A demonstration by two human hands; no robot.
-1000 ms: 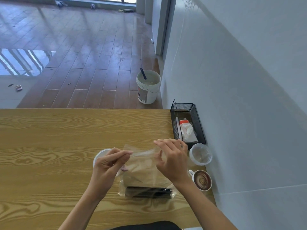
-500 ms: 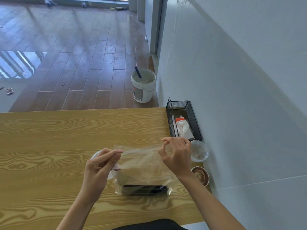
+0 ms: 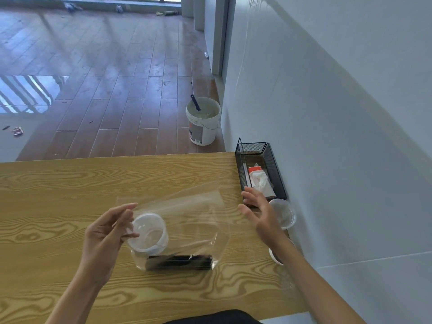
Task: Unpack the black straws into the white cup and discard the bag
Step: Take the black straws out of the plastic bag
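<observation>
Item 1, left: my left hand (image 3: 109, 232), fingers pinched on the left top edge of the clear bag (image 3: 187, 220), holding it up over the wooden table (image 3: 58, 206).

Item 2, just right of that hand: the white cup (image 3: 148, 235), upright on the table and seen through the bag's film. I cannot tell whether the plastic touches it.

Item 3, centre, near edge: the black straws (image 3: 178, 262), bundled crosswise at the bottom of the bag. None are in the cup yet.

Item 4, right: my right hand (image 3: 261, 213), fingers spread, gripping nothing, clear of the bag's right edge.

Item 5, far right by the wall: black mesh tray (image 3: 273, 169) with packets; a clear plastic cup (image 3: 284, 213) just beyond my right hand.

Risk, as I judge it: with only one corner held, the mouth may sag shut or the bag may swing into the light cup and tip it. Upending the bag quickly could scatter the crosswise straws past the rim. A reaching right hand could also knock the clear cup.
</observation>
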